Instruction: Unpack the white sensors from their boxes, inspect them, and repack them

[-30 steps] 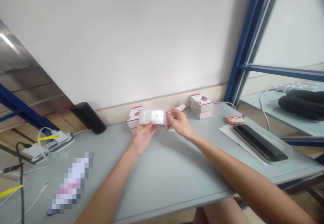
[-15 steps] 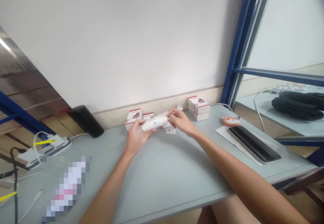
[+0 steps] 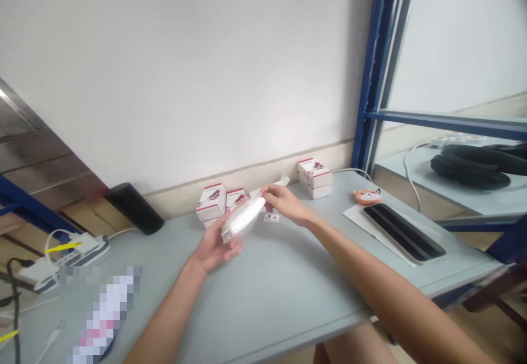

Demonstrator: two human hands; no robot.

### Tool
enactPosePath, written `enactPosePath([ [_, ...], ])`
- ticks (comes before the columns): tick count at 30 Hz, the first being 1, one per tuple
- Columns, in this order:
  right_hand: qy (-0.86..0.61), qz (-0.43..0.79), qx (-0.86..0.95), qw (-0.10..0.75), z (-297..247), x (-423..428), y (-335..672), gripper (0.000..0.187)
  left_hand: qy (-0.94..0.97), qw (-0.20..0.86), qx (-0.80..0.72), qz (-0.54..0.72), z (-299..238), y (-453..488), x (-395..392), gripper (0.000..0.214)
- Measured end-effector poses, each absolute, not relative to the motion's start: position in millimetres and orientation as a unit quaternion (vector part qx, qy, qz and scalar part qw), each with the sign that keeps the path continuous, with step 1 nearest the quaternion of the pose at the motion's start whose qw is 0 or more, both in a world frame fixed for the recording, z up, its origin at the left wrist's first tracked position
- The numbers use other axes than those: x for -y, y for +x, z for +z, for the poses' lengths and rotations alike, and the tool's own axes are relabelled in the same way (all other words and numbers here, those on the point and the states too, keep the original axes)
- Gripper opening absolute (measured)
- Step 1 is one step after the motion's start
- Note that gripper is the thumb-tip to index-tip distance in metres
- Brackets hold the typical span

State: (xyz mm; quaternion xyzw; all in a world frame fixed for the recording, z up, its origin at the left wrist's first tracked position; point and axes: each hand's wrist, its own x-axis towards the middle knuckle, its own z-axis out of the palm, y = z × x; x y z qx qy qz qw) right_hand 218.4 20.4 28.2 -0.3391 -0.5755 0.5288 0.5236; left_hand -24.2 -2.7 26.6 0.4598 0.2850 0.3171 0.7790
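A white, rounded item in a clear plastic wrapper point(image 3: 244, 220) is held tilted above the desk, its kind hidden by the wrap. My left hand point(image 3: 209, 246) is closed round its near end, thumb and fingers on either side. At the far end my right hand point(image 3: 284, 202) pinches the edge of the wrapper. Just below the right hand, a small white piece with dark marks point(image 3: 271, 218) lies on the desk. White and red boxes point(image 3: 211, 200) stand behind my left hand, and open white packaging point(image 3: 281, 182) is partly hidden behind the right.
Two stacked boxes point(image 3: 315, 177) stand by the wall. On the right, a dark phone-like slab point(image 3: 403, 232) rests on paper beside an orange animal-shaped object point(image 3: 367, 195). A black cylinder point(image 3: 134, 208) and a power strip point(image 3: 74, 259) with cables are on the left.
The wrapped item has tipped, its near end now lower and closer to me. My left hand has turned more palm-up beneath it. The view has shifted slightly right.
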Motion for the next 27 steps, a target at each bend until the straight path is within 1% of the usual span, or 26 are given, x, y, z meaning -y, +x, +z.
enactPosePath([
  [2, -0.293, 0.585, 0.519, 0.550, 28.6, -19.0, 212.4, 0.022, 0.438, 0.796, -0.219, 0.355, 22.4, -30.9, 2.1, 0.046],
  [4, -0.248, 0.633, 0.467, 0.565, 28.4, -17.8, 206.9, 0.029, 0.417, 0.788, -0.196, 0.408, 20.3, -35.4, 1.4, 0.038],
  [7, -0.210, 0.672, 0.425, 0.569, 26.6, -17.6, 201.8, 0.035, 0.406, 0.746, -0.239, 0.471, 22.9, -32.9, 0.2, 0.033],
  [9, -0.209, 0.667, 0.415, 0.582, 24.4, -18.8, 200.1, 0.037, 0.412, 0.711, -0.273, 0.500, 26.9, -25.1, -0.7, 0.027],
  [10, -0.216, 0.653, 0.419, 0.593, 23.0, -19.5, 199.5, 0.038, 0.417, 0.696, -0.286, 0.510, 28.6, -20.3, -1.3, 0.029],
  [12, -0.239, 0.604, 0.456, 0.609, 19.8, -20.6, 198.4, 0.037, 0.425, 0.669, -0.304, 0.529, 30.5, -11.2, -2.7, 0.034],
  [14, -0.272, 0.520, 0.533, 0.610, 16.3, -20.3, 197.3, 0.032, 0.427, 0.647, -0.316, 0.547, 29.3, -5.0, -5.2, 0.044],
  [17, -0.333, 0.351, 0.666, 0.568, 11.0, -16.2, 194.3, 0.024, 0.415, 0.612, -0.354, 0.573, 23.0, -2.1, -10.5, 0.059],
  [19, -0.363, 0.251, 0.730, 0.522, 8.4, -11.4, 191.0, 0.030, 0.395, 0.587, -0.402, 0.582, 18.8, -2.2, -13.8, 0.062],
  [22, -0.353, 0.123, 0.803, 0.465, 6.6, -2.9, 184.9, 0.053, 0.370, 0.570, -0.461, 0.571, 17.2, -2.2, -15.9, 0.066],
  [25, -0.307, 0.037, 0.848, 0.429, 6.9, 4.3, 181.9, 0.057, 0.367, 0.549, -0.496, 0.564, 19.8, -0.7, -13.4, 0.066],
  [27, -0.294, 0.034, 0.857, 0.422, 6.9, 7.2, 183.0, 0.059, 0.366, 0.531, -0.512, 0.567, 21.6, 1.2, -10.1, 0.066],
])
